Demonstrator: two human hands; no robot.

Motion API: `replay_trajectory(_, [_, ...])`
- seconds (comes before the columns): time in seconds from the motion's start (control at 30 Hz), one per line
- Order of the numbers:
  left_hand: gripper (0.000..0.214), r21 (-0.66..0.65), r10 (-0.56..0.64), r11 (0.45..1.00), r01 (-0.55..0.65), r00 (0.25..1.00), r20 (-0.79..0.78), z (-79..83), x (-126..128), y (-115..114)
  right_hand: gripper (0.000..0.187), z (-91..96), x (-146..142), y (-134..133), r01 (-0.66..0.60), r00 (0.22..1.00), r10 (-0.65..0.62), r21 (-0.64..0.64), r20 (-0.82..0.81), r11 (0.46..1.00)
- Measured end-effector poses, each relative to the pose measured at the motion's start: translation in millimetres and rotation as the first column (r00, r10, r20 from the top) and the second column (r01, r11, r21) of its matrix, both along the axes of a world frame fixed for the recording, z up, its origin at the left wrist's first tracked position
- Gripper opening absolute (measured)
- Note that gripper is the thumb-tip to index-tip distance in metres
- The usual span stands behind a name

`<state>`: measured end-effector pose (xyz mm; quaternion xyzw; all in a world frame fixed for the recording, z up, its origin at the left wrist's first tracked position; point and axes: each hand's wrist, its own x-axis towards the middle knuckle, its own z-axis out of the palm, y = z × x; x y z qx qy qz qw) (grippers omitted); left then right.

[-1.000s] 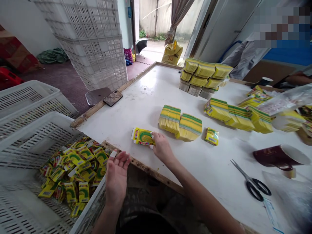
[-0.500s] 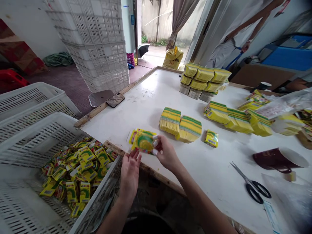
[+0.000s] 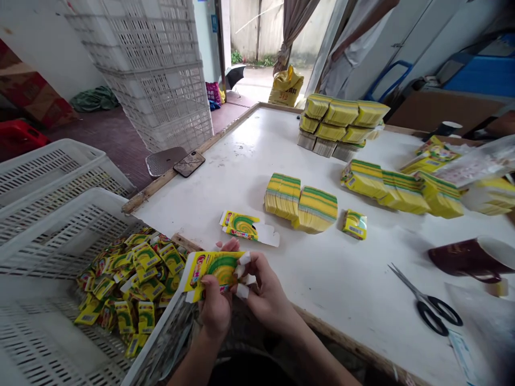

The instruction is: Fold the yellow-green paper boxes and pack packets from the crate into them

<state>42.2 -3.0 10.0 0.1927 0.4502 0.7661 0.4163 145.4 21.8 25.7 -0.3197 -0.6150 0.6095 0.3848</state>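
Observation:
Between my two hands, over the table's front edge, is a small yellow and green printed carton (image 3: 220,267) with its end flaps standing out. My left hand (image 3: 217,311) is closed on it, the thumb across its printed face. The fingers of my right hand (image 3: 265,289), with white covers on some tips, pinch its right end. Just beyond lies another flat carton (image 3: 243,226) on the table, its white flaps pointing right. Two bundles of flat cartons (image 3: 300,201) stand behind it. One filled small box (image 3: 354,224) sits to their right.
At left, a white plastic crate (image 3: 36,332) holds many small yellow boxes (image 3: 140,273). Scissors (image 3: 426,300) and a dark red mug (image 3: 470,257) are on the right. Stacked carton bundles (image 3: 340,126) stand at the back; a phone (image 3: 189,163) lies by the left edge. A person (image 3: 350,48) stands behind.
My hands have brought one carton toward me, off the tabletop, and my left thumb now presses on it. Another carton lies where they were. The person at the back has shifted left.

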Motion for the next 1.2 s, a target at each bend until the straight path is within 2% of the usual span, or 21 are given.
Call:
replay_trajectory(0.1, [0.047,0.091,0.020,0.995,-0.040,0.976,0.219,14.1,1,5,0.034,2.1,0,-1,-0.082,0.991,0.067,-0.133,-0.118,0.988])
replay_trajectory(0.2, [0.045,0.133,-0.011,0.991,-0.029,0.955,0.295,17.4,-1,10,0.034,-1.4,-5,-6,-0.096,0.986,0.074,-0.149,-0.148,0.984])
replay_trajectory(0.27, [0.051,0.071,-0.024,0.997,0.005,0.963,0.270,13.9,-2,11,0.036,-5.2,-7,-8,-0.069,0.992,0.053,-0.131,-0.116,0.989])
replay_trajectory(0.4, [0.074,-0.057,-0.096,0.993,0.101,0.992,0.083,3.8,-6,5,0.034,-5.6,-4,0,0.012,0.998,-0.018,-0.109,-0.060,0.994])
replay_trajectory(0.47, [0.070,-0.062,-0.123,0.990,0.124,0.992,0.016,-2.6,-9,1,0.033,-2.1,3,7,0.042,0.998,-0.046,-0.084,-0.042,0.996])
replay_trajectory(0.57, [0.041,-0.075,-0.083,0.994,0.081,0.996,-0.024,-12.8,-12,-2,0.021,2.4,14,13,0.063,0.998,-0.063,0.015,0.031,0.998])
replay_trajectory(0.63, [0.030,-0.098,-0.069,0.993,0.065,0.997,-0.044,-16.1,-14,-3,0.014,3.2,20,16,0.072,0.993,-0.081,0.097,0.090,0.993])
replay_trajectory(0.73, [0.035,-0.084,-0.080,0.994,0.073,0.993,-0.087,-9.1,-26,-2,0.016,4.4,29,20,0.138,0.970,-0.184,0.268,0.159,0.954])
replay_trajectory(0.8, [0.051,0.003,-0.097,0.995,0.100,0.975,-0.200,3.7,-41,-3,0.017,8.2,36,24,0.168,0.937,-0.280,0.437,0.207,0.884])
replay_trajectory(0.87, [0.068,0.068,-0.124,0.983,0.168,0.898,-0.422,19.4,-56,-4,0.016,14.5,41,26,0.091,0.906,-0.323,0.619,0.274,0.780])
replay_trajectory(0.9, [0.075,0.043,-0.165,0.974,0.224,0.824,-0.542,26.6,-61,-4,0.016,18.0,42,26,0.008,0.900,-0.303,0.683,0.313,0.730])
replay_trajectory(0.97, [0.090,-0.123,-0.294,0.944,0.306,0.614,-0.732,37.1,-65,-4,0.016,23.8,41,23,-0.170,0.905,-0.197,0.745,0.377,0.644])
replay_trajectory(1.03, [0.086,-0.331,-0.476,0.863,0.382,0.395,-0.786,40.3,-59,-2,0.019,25.9,36,17,-0.271,0.911,-0.096,0.760,0.400,0.591])
replay_trajectory(1.07, [0.077,-0.409,-0.546,0.818,0.404,0.324,-0.773,39.1,-54,-1,0.022,25.1,34,15,-0.257,0.917,-0.105,0.771,0.385,0.583])
replay_trajectory(1.1, [0.067,-0.457,-0.588,0.789,0.410,0.289,-0.756,36.5,-48,1,0.026,23.3,33,12,-0.190,0.925,-0.163,0.787,0.344,0.586])
replay_trajectory(1.13, [0.059,-0.479,-0.600,0.785,0.394,0.289,-0.746,32.7,-43,2,0.031,20.5,33,10,-0.075,0.924,-0.256,0.792,0.284,0.606])
replay_trajectory(1.2, [0.061,-0.470,-0.556,0.828,0.306,0.338,-0.759,23.4,-34,2,0.049,13.5,33,9,0.199,0.881,-0.442,0.713,0.171,0.673])
